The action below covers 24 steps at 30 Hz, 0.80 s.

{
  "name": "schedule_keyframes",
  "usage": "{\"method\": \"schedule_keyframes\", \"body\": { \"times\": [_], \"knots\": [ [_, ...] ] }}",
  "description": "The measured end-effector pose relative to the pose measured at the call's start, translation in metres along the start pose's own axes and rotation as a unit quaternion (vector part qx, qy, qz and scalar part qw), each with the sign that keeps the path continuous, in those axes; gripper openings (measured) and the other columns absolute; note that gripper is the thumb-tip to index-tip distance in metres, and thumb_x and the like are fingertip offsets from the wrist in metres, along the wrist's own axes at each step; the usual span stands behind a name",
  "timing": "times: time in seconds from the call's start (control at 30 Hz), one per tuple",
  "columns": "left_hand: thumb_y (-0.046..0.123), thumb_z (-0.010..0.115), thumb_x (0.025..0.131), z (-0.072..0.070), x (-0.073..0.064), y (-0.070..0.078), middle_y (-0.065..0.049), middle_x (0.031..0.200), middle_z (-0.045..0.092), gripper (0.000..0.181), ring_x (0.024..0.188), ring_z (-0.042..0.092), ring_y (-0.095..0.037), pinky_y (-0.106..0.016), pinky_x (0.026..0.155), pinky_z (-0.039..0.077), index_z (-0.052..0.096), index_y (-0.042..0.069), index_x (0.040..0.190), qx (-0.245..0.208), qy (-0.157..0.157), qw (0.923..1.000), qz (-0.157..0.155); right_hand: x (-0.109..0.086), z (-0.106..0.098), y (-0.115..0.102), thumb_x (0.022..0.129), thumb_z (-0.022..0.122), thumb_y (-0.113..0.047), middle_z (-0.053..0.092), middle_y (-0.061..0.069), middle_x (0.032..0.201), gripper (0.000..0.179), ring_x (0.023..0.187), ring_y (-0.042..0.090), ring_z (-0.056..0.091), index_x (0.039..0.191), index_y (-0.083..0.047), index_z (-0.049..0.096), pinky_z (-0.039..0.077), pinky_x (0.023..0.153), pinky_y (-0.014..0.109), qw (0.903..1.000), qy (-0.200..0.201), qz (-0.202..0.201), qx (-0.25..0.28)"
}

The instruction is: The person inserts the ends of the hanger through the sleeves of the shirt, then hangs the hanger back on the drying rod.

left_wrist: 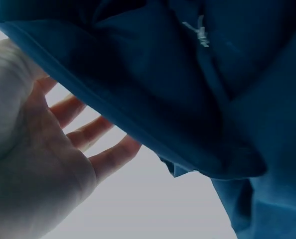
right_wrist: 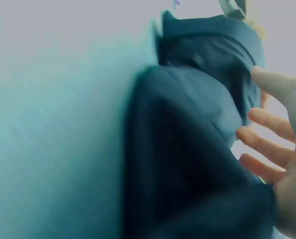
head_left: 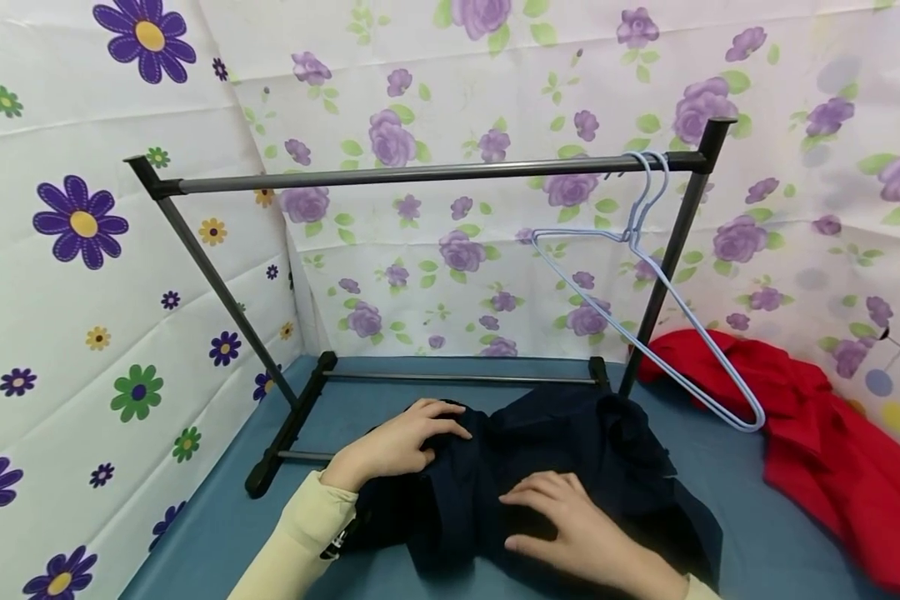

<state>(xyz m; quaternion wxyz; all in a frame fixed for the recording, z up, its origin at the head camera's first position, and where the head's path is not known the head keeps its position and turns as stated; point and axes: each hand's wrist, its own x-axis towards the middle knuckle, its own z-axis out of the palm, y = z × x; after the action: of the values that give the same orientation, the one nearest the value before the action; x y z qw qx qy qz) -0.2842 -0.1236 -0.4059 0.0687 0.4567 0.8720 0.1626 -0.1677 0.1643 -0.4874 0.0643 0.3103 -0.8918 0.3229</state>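
A dark navy cloth garment [head_left: 547, 433] lies bunched in front of me, its folds raised in loose humps. At its left part, my left hand [head_left: 401, 442] rests with fingers spread over the cloth. In the left wrist view, the fingers [left_wrist: 115, 154] reach behind a hemmed edge of the garment [left_wrist: 138, 84], and a white thread tuft [left_wrist: 203, 37] shows on it. My right hand [head_left: 570, 525] hovers over the near right part, thumb and fingers apart. The right wrist view has that hand's fingers [right_wrist: 267, 147] loosely bent beside the folds, holding nothing.
A black metal clothes rack [head_left: 420, 175] stands behind the garment, its lower bars close to the cloth. Light-blue hangers [head_left: 634, 237] hang at the right end of its top bar. Red cloth [head_left: 832, 450] lies at the right on the blue tabletop [head_left: 765, 550]. Flowered sheets [head_left: 435, 275] enclose the space.
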Motion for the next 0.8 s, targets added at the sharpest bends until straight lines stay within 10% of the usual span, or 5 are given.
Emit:
{"method": "schedule_keyframes", "body": {
  "times": [0.8],
  "knots": [
    [0.009,0.067,0.097,0.030,0.002,-0.009,0.003,0.123,0.058,0.030,0.112,0.054,-0.017,-0.038,0.094,0.048,0.068,0.025,0.122,-0.041,-0.016,0.9985,-0.033,0.021,0.035,-0.013,0.096,0.053,-0.064,0.059,-0.014,0.125,0.048,0.110,0.009,0.056,0.128,-0.030,0.064,0.047,0.093,0.042,0.9908,-0.116,0.030,0.064]
  ]
}}
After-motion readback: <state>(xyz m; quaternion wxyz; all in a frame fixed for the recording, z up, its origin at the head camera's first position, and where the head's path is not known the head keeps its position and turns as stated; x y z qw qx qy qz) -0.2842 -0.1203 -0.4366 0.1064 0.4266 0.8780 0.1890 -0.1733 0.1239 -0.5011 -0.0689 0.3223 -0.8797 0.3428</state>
